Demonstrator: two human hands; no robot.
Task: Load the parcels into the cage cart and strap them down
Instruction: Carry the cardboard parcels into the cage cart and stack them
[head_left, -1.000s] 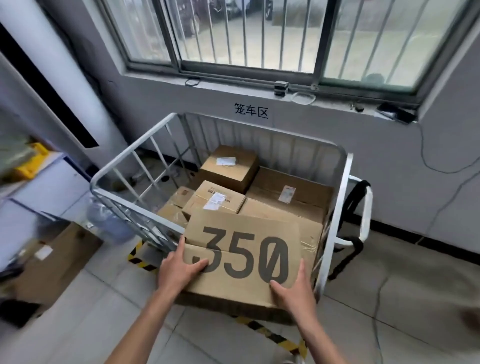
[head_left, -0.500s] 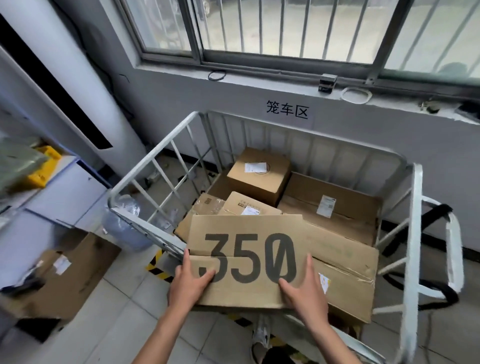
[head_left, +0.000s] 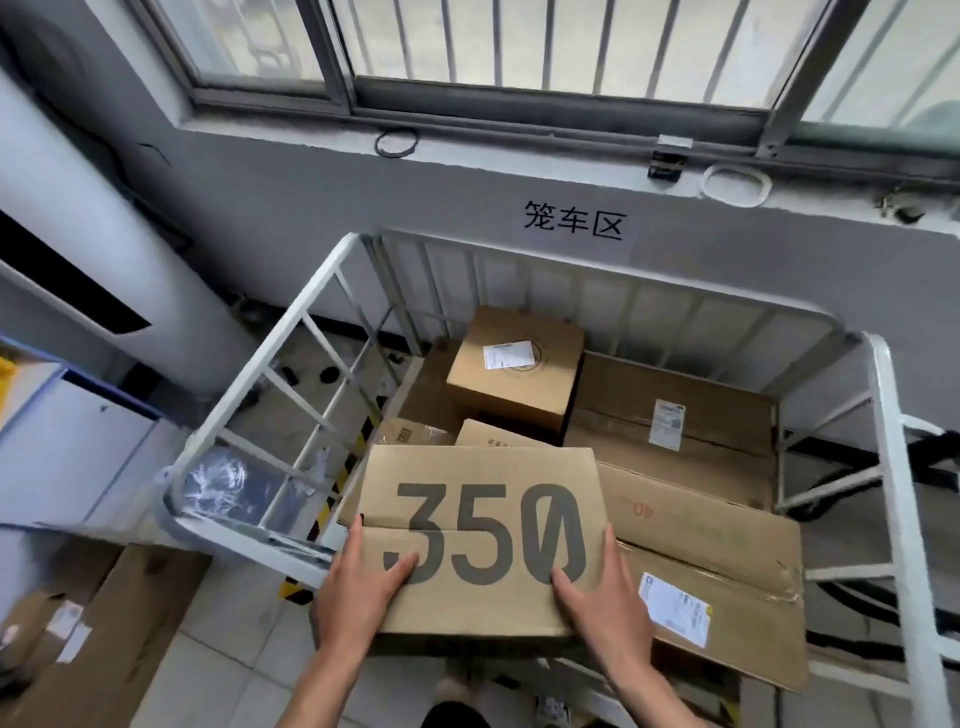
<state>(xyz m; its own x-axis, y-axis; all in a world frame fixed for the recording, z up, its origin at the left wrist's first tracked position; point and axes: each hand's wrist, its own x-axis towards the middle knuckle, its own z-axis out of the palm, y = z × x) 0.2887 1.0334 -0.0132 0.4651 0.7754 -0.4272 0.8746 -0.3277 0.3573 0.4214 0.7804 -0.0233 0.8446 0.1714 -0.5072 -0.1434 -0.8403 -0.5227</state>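
A brown cardboard box printed "350" (head_left: 483, 499) hovers over the near left part of the white cage cart (head_left: 270, 384). My left hand (head_left: 358, 587) grips its near left edge and my right hand (head_left: 597, 597) grips its near right edge. Inside the cart lie several parcels: a small cube box with a label (head_left: 514, 364) at the back, a wide flat box (head_left: 670, 415) at the back right, and a large flat box with a white label (head_left: 727, 577) at the near right, partly under the "350" box.
A black strap (head_left: 935, 467) hangs outside the cart's right rail. Another cardboard box (head_left: 104, 639) lies on the tiled floor at the lower left. A grey wall with a sign and a barred window stands right behind the cart. A plastic-wrapped bundle (head_left: 223, 483) sits left of the cart.
I have stepped closer to the cart, and the "350" box in both hands has moved forward over the cart's near edge, above the parcels inside.
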